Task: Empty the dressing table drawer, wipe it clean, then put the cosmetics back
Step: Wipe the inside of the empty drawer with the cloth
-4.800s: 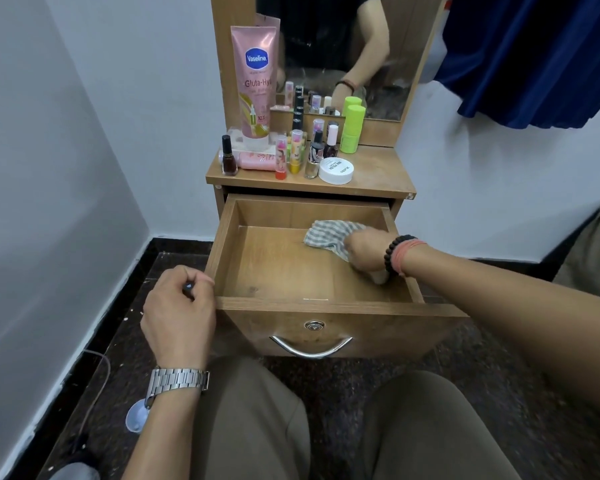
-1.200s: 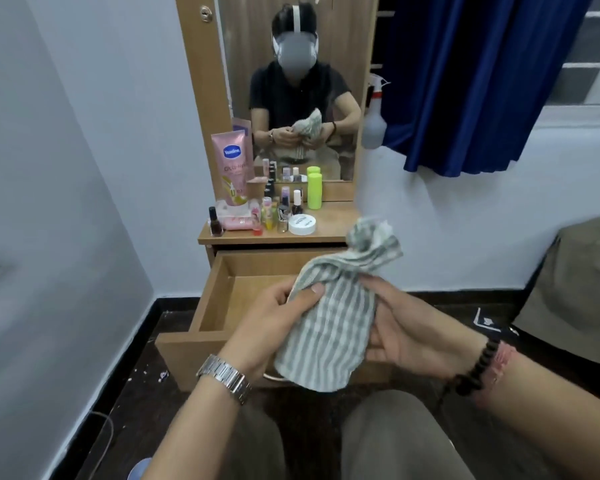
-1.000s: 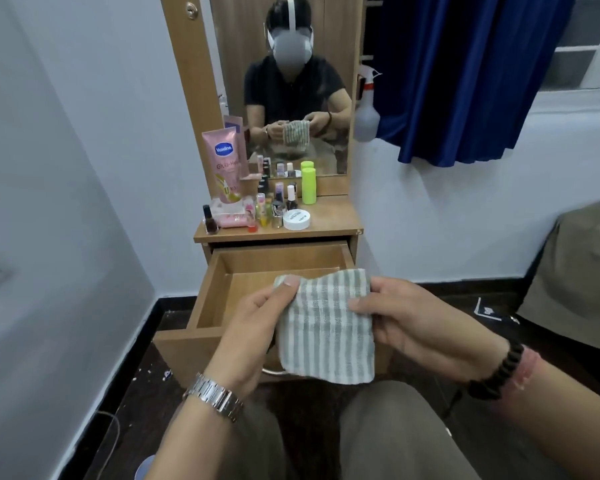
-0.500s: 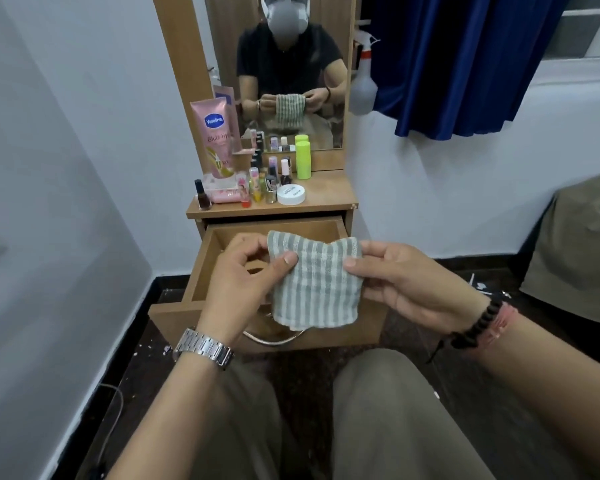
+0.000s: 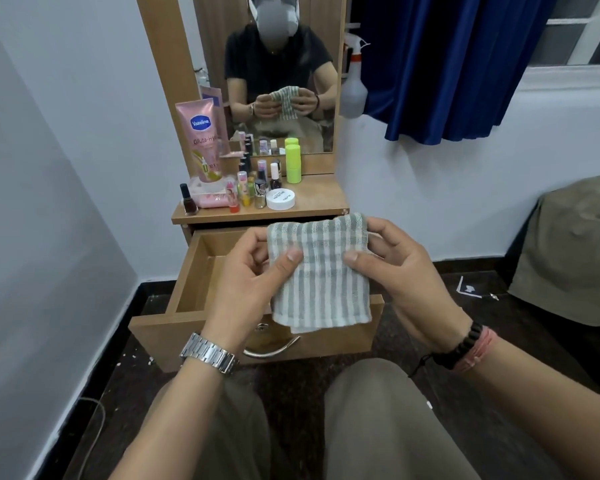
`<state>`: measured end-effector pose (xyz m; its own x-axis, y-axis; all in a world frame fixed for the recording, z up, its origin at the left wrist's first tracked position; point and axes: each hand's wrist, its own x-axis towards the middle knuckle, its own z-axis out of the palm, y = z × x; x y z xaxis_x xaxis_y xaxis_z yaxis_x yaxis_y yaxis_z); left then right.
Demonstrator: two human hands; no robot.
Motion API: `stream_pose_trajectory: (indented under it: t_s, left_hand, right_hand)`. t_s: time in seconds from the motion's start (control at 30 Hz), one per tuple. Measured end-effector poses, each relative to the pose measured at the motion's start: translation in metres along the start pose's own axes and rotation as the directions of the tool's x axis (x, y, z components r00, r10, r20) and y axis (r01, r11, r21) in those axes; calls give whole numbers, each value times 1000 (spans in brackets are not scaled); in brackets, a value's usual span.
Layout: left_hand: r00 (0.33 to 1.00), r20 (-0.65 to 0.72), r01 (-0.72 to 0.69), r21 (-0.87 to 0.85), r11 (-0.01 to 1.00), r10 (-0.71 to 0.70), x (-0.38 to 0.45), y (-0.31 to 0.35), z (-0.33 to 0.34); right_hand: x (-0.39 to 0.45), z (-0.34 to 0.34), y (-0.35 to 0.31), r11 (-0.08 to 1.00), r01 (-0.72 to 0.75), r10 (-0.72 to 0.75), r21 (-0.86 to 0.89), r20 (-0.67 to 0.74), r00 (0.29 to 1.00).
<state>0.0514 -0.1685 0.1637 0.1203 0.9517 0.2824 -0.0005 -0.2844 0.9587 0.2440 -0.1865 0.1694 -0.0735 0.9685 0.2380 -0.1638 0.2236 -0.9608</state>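
You hold one folded cloth (image 5: pixel 321 271) up over the open drawer (image 5: pixel 194 271).

Your left hand (image 5: pixel 246 282) and right hand (image 5: pixel 402 271) each pinch the cloth, thumbs on its front. On the dressing table top (image 5: pixel 319 199): one pink lotion tube (image 5: pixel 203 140), one green bottle (image 5: pixel 292 164), one white jar (image 5: pixel 280 199), one dark polish bottle (image 5: pixel 189 199), plus several small bottles too crowded to count.

White walls (image 5: pixel 66 133), dark speckled floor (image 5: pixel 534 327), blue curtain (image 5: pixel 458 64) beside a barred window (image 5: pixel 582 29).
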Motion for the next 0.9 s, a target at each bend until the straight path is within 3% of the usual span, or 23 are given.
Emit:
stream_pose_trajectory:
  t_s: [0.1, 0.17, 0.23, 0.27, 0.37, 0.53, 0.63, 0.83, 0.9]
  left_hand:
    - [991, 46, 135, -190, 973, -128, 5, -3, 3]
    - [976, 35, 218, -233, 948, -216, 9, -8, 9]
    - [948, 31, 312, -296, 903, -318, 14, -17, 15]
    - [936, 32, 342, -329, 880, -352, 18, -21, 17]
    - [923, 43, 371, -358, 857, -382, 31, -30, 20]
    - [952, -21, 305, -39, 952, -306, 53, -48, 17]
    - [968, -38, 252, 175, 952, -249, 58, -66, 10]
    - [976, -17, 212, 289, 934, -216, 53, -88, 3]
    - [981, -26, 188, 324, 927, -190, 52, -87, 3]
  right_hand:
    - [9, -8, 9, 971, -93, 111, 218, -71, 991]
    - [11, -13, 19, 876, -320, 299, 361, 113, 947]
    - [9, -16, 31, 781, -537, 440, 321, 328, 836]
    - [10, -19, 36, 774, -577, 465, 261, 384, 798]
    - [21, -29, 31, 797, -576, 463, 183, 426, 777]
    - [65, -51, 7, 815, -531, 494, 232, 200, 846]
    - [111, -63, 2, 830, -524, 517, 190, 87, 851]
    - [217, -69, 6, 895, -428, 429, 124, 20, 903]
    - [247, -72, 24, 888, -453, 447, -80, -83, 891]
